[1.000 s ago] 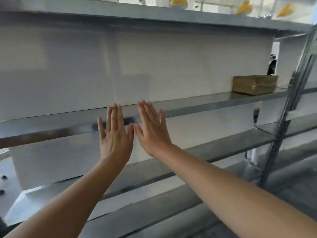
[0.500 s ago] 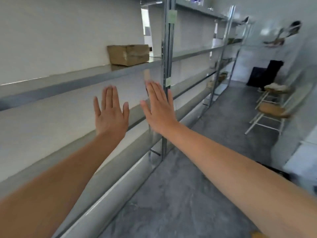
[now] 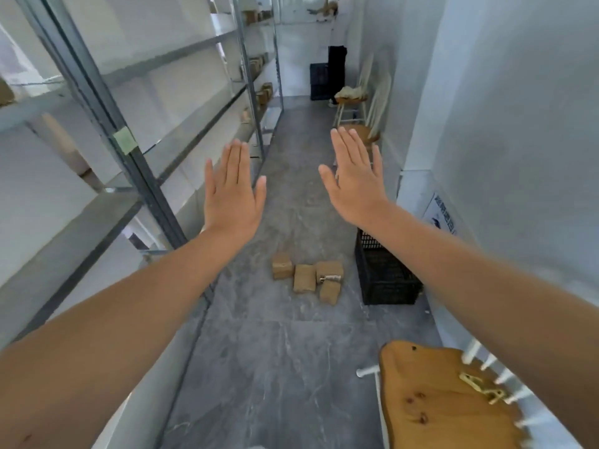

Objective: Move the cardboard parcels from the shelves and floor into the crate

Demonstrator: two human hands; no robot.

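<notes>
Several brown cardboard parcels lie in a cluster on the grey floor in the middle of the aisle. A black slatted crate stands just right of them against the white wall. More parcels sit on the far metal shelves at the left. My left hand and my right hand are both stretched out in front of me, fingers straight, backs up, holding nothing. They hover well above and short of the floor parcels.
Metal shelving lines the left side of the narrow aisle. A wooden chair seat is near at the bottom right. More chairs and dark crates stand at the far end.
The view has swung from the shelf face to straight down the aisle. The floor parcels and black crate have come into sight. My hands have spread apart, still flat and empty.
</notes>
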